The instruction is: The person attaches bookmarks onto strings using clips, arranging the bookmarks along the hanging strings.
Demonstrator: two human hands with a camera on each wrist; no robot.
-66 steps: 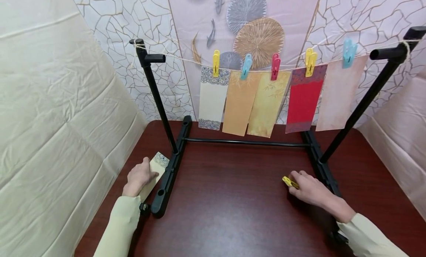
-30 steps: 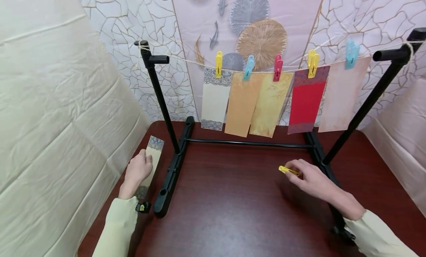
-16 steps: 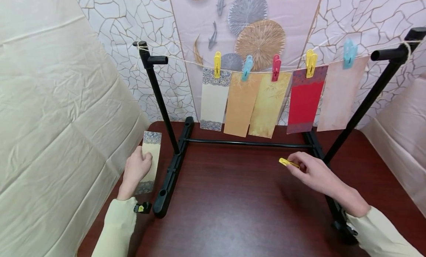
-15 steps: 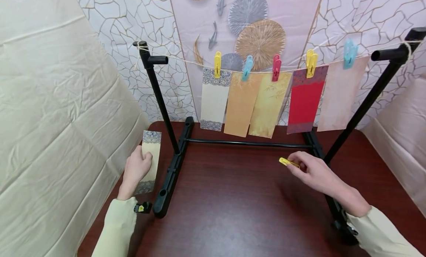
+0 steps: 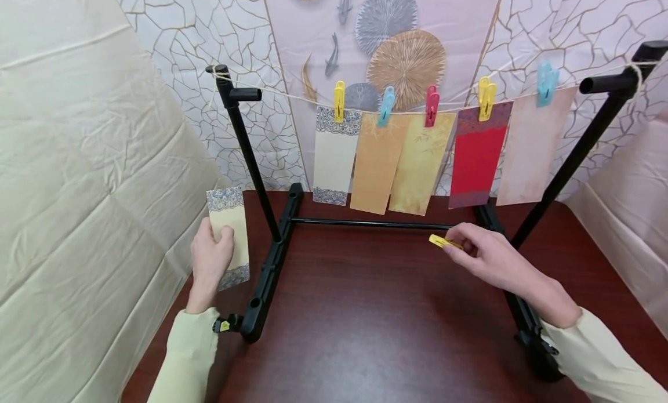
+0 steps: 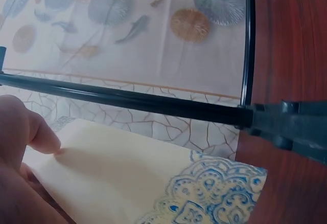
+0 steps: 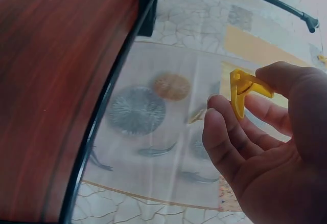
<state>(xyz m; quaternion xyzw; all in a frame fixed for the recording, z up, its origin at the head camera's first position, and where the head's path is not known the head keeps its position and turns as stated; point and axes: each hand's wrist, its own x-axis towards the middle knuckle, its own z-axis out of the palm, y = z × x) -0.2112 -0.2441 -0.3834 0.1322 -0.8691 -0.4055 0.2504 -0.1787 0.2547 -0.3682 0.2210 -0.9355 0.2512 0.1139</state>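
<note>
In the head view my left hand (image 5: pixel 210 258) grips a cream paper card (image 5: pixel 232 224) with blue lace bands at both ends. It is held up beside the stand's left post; the left wrist view shows the thumb pressed on the card's plain face (image 6: pixel 112 162). My right hand (image 5: pixel 493 261) pinches a yellow clothespin (image 5: pixel 442 242) above the table's right half. Seen from the right wrist, the clothespin (image 7: pixel 242 88) sits between thumb and fingers. Behind the hands a string (image 5: pixel 292 94) carries several hanging cards, among them a white one with blue lace (image 5: pixel 335 159) and a red one (image 5: pixel 479 159).
A black stand with a left post (image 5: pixel 249 159), a right post (image 5: pixel 558 174) and a low crossbar (image 5: pixel 365 222) stands on the dark red table (image 5: pixel 355 310). Yellow, blue and pink clothespins fasten the cards. A gap on the string separates the yellow-green card (image 5: pixel 420 165) from the red one.
My left hand has lifted the lace-patterned card from the tabletop and turned it more upright. My right hand, still pinching the yellow clothespin, has risen and moved slightly towards the stand.
</note>
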